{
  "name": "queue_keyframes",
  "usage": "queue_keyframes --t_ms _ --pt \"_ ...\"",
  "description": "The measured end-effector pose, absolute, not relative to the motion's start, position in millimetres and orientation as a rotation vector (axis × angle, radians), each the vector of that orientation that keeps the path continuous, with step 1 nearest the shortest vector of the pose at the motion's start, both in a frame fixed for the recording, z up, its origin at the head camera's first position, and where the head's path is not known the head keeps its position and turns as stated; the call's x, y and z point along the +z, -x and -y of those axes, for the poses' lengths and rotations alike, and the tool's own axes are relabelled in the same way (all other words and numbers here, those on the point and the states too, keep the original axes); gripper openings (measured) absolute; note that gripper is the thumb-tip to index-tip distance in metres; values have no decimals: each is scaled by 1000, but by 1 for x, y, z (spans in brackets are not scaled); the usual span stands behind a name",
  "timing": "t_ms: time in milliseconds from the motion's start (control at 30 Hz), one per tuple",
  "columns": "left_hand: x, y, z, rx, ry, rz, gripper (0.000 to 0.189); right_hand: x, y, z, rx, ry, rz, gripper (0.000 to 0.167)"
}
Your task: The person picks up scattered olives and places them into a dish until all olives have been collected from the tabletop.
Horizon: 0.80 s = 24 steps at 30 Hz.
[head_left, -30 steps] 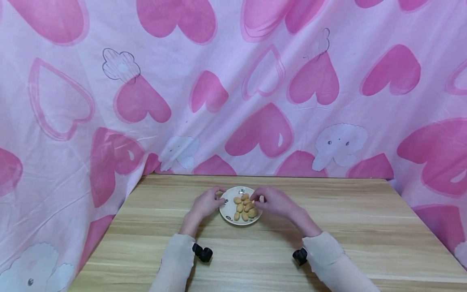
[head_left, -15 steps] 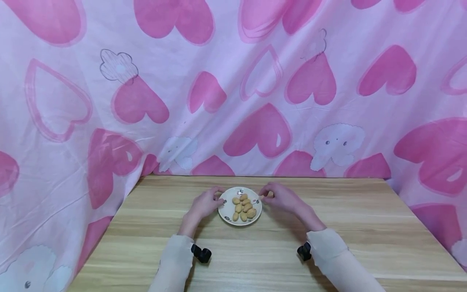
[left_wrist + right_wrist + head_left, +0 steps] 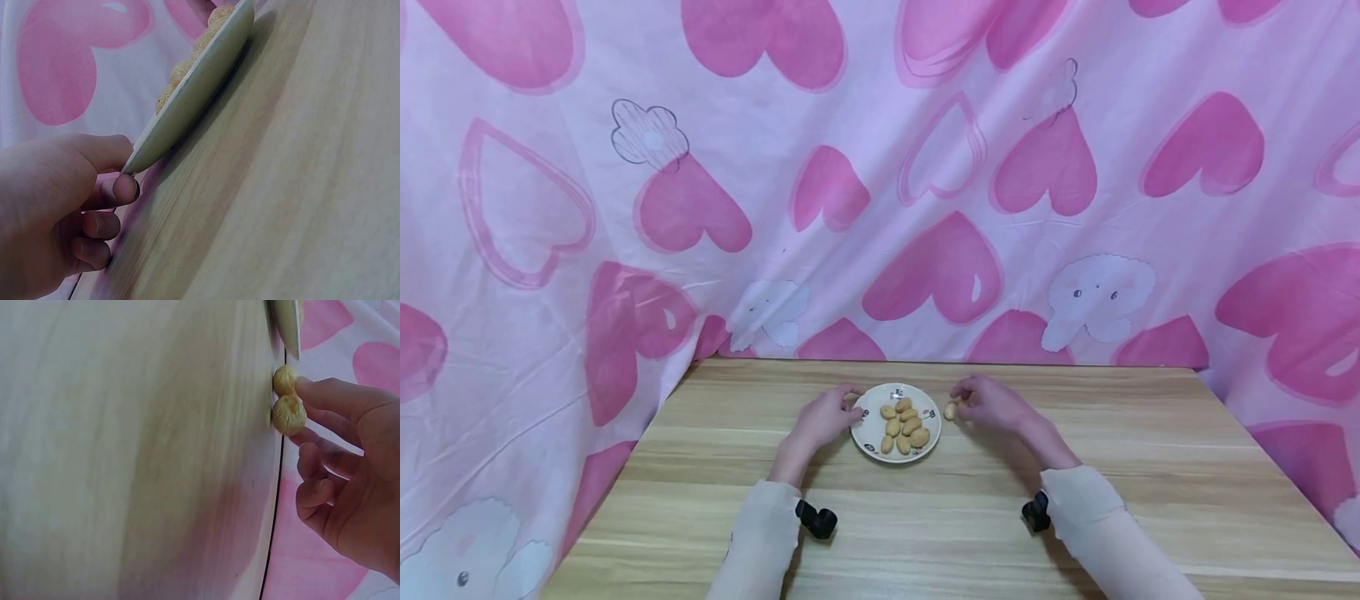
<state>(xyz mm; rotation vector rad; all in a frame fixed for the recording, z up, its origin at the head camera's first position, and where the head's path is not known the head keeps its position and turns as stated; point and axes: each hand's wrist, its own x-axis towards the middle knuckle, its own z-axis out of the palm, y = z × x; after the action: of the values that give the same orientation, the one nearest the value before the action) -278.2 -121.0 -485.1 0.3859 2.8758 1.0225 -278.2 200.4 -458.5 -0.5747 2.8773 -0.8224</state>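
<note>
A white plate [image 3: 865, 437] with small printed figures lies near the table's far side. Several tan, oval, wrinkled nuts [image 3: 918, 437] sit on it. At the plate's left, my left hand [image 3: 822, 418] pinches the rim between thumb and index finger; the left wrist view shows the plate's underside [image 3: 200, 94]. Just right of the plate, my right hand [image 3: 996, 408] is low over the table. In the right wrist view, one nut [image 3: 285, 379] lies by the thumb tip and another nut [image 3: 289, 415] is between thumb and index finger. From the head view the fingers partly hide that second one.
The wooden table [image 3: 910, 533] reaches to a pink heart-print cloth [image 3: 932, 267] hanging behind and at both sides. A black wrist camera [image 3: 817, 520] is on the left cuff, and another black camera [image 3: 1037, 512] on the right cuff.
My right hand has moved from over the plate's nuts to the table at its right, where a nut now shows beside the thumb. The left hand keeps its pinch on the rim.
</note>
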Motion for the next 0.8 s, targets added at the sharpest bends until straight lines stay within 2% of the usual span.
queue_keyframes --t_ms 800 --pt "-487 281 120 1000 -369 -2899 40 -457 276 -203 -853 497 -2868 37"
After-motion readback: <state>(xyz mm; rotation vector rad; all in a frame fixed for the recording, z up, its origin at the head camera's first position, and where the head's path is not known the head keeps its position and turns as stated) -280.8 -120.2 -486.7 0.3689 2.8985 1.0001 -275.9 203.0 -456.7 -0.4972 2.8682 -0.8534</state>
